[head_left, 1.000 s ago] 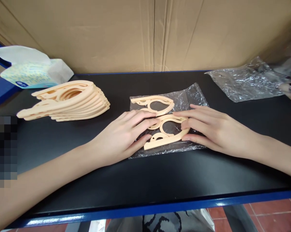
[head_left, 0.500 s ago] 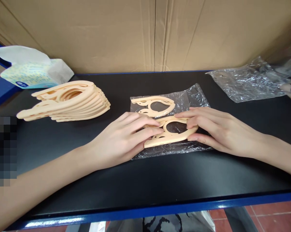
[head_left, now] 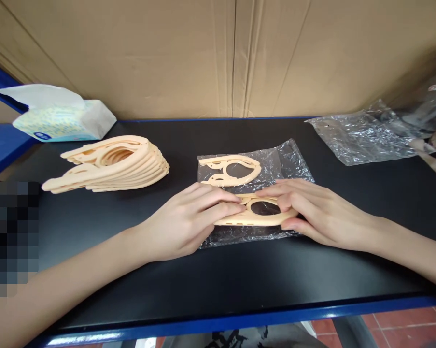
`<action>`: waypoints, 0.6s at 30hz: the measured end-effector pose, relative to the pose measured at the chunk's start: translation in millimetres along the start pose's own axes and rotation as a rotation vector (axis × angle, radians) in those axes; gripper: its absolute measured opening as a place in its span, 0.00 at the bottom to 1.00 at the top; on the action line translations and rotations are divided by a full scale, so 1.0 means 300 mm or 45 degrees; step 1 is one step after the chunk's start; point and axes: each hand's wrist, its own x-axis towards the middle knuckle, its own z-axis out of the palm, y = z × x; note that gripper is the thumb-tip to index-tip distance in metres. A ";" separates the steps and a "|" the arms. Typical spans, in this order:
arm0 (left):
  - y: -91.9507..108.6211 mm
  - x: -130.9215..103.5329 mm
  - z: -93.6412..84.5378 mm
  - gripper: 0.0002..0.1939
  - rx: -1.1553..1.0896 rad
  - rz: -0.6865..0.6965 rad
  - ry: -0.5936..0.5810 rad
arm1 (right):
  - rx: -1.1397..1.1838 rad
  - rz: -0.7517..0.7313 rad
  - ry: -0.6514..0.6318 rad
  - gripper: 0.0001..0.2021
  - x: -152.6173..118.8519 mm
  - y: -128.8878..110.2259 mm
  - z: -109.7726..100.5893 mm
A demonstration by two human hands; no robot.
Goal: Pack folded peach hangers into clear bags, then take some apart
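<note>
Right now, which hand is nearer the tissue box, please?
Left. The left hand is in front of the tissue box, to its right; the right hand is farther right, at the curved end of the front hanger.

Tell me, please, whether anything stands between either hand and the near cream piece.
Nothing visible does: the left hand and the right hand both have fingers directly on the near cream piece. The other cream piece lies beyond it, and the clear bag shows beneath, so neither comes between.
</note>
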 end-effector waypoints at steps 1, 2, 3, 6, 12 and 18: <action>-0.001 0.002 -0.002 0.20 -0.011 0.007 -0.002 | 0.004 0.001 -0.002 0.08 0.001 -0.001 -0.001; -0.001 0.004 -0.004 0.20 -0.018 0.009 -0.012 | 0.007 0.001 -0.003 0.09 0.001 -0.002 -0.002; -0.001 0.007 -0.007 0.19 -0.020 0.007 -0.029 | 0.011 0.005 -0.003 0.09 0.001 -0.002 -0.002; 0.001 0.016 -0.014 0.18 -0.022 -0.013 -0.089 | 0.050 0.025 -0.013 0.12 -0.001 0.000 -0.002; 0.000 0.017 -0.017 0.17 -0.038 -0.052 -0.165 | 0.144 0.106 -0.052 0.14 -0.005 0.003 0.003; -0.003 0.017 -0.018 0.17 -0.047 -0.072 -0.166 | 0.153 0.097 -0.039 0.14 -0.001 -0.003 0.004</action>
